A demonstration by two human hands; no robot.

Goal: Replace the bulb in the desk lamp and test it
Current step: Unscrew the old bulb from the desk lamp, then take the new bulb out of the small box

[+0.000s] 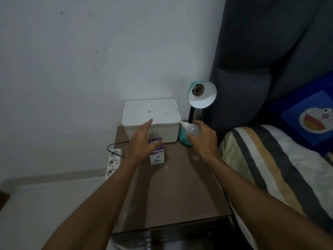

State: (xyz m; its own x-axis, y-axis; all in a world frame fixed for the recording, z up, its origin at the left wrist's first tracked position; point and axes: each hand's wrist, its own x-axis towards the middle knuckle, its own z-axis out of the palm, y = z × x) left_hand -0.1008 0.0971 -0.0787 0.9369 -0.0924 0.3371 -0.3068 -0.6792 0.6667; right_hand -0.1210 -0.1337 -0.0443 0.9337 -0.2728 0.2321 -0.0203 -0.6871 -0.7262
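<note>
Up top, the lamp shade (202, 95) gapes with a bare socket (197, 89). Right hand (204, 139) grips a bulb (192, 131); left hand (144, 141), fingers spread, hovers at the small box (157, 156) before a lidded white bin (151, 120).

Left hand (142, 139) spread, right hand (204, 139) cupped

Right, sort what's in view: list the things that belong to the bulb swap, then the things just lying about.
For the job:
- desk lamp, socket empty
- bulb, held in the right hand
- bulb box, under the open left hand
- power strip

Lying about:
- white lidded container
- striped bedding
- blue cartoon pillow
</note>
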